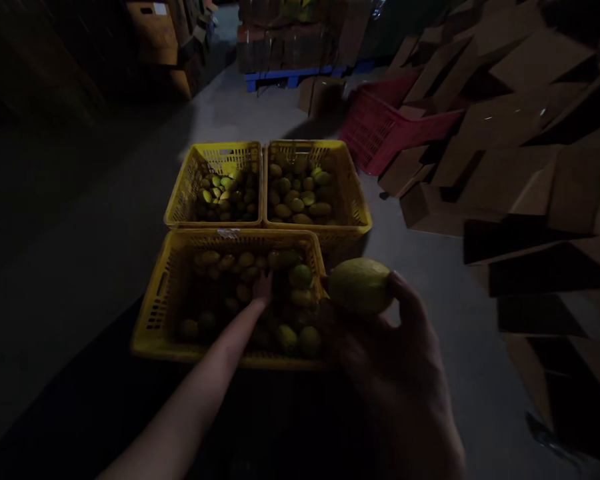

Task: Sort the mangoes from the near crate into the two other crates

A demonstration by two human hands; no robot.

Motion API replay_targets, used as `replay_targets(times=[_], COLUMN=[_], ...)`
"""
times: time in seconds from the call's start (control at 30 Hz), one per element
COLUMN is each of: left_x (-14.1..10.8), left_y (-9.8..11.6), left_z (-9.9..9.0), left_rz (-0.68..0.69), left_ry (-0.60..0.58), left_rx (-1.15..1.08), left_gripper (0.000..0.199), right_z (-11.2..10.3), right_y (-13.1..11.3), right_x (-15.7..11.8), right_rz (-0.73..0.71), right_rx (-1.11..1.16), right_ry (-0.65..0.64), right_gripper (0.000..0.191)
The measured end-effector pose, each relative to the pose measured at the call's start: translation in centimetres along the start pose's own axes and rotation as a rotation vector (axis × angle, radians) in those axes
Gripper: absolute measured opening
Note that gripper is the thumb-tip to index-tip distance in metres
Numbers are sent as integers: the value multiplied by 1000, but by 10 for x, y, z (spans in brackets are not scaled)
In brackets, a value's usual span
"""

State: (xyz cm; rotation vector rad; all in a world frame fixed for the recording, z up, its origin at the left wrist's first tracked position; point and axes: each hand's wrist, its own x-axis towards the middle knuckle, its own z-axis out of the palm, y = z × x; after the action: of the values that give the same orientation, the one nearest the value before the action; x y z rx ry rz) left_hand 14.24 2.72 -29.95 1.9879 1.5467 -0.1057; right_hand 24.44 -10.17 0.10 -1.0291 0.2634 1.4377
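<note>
Right hand (405, 360) up close, lower right of the frame, and it's clamped on a yellow-green fruit (361, 287), thumb at the fruit's right end, fingertips at its left! That fruit is up in the air, just right of centre, near the right side of the front crate (150, 297). Over to the left hand (263, 288): it's down inside that yellow crate, forearm slanting up from the bottom edge of the frame, fingers pointing away among the loose fruits (287, 339). Gripping 1 of them, or merely touching? Cannot tell in this gloom. Green and yellow skins show around it, many along the crate's far and right sides, and a pale label (229, 233) sits on the far rim.

Just beyond, mid-frame, 2 more yellow crates side by side: left rear crate (181, 189), right rear crate (356, 190), fruit lying in each. Right side of the frame, a great jumble of cardboard (510, 167), flaps splayed, with a red basket (375, 130) at its left edge. Farther back, top centre, a blue pallet (293, 77) carries stacked cartons (285, 50); upper left, an orange-brown box (153, 33) in shadow.
</note>
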Motion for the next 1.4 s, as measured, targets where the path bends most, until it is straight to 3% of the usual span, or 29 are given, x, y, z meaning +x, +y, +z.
replay_targets(times=[0.17, 0.23, 0.33, 0.43, 0.5, 0.6, 0.73, 0.83, 0.93, 1.03, 1.27, 1.4], left_x=[-1, -8, -27, -64, -100, -156, -201, -209, -208, -208, -212, -208], left_y=[-13, -19, -22, -16, -12, -9, -12, -16, -20, -23, -22, -20], left_z=[-25, -50, -106, -174, -212, -243, -235, -218, -209, -207, -209, -207], left_rz=[102, 142, 180, 280, 357, 336, 321, 349, 420, 487, 565, 557], left_ry=[7, 44, 145, 238, 199, 110, 92, 254, 412, 453, 528, 547], left_rx=[-18, -48, -131, -516, -859, -1208, -1403, -1307, -1163, -1109, -993, -975], left_gripper=[49, 52, 49, 44, 42, 40, 49, 51, 43, 37, 47, 46], right_z=[0, -2, -2, 6, 14, 24, 31, 33, 35, 37, 32, 31], right_y=[7, 10, 14, 22, 30, 44, 65, 81, 92, 97, 94, 89], right_x=[7, 14, 26, 36, 38, 35, 29, 30, 31, 30, 32, 32], right_rz=[-99, -161, -202, -196, -199, -205, -272, -425, -581, -669, -638, -577], right_rx=[-8, -37, -71, -98, -118, -193, -358, -518, -632, -670, -654, -557], right_ry=[-97, -166, -251, -252, -236, -305, -459, -561, -534, -462, -439, -473], right_gripper=[36, 34, 34, 31, 28, 30, 30, 28, 37, 47, 55, 46])
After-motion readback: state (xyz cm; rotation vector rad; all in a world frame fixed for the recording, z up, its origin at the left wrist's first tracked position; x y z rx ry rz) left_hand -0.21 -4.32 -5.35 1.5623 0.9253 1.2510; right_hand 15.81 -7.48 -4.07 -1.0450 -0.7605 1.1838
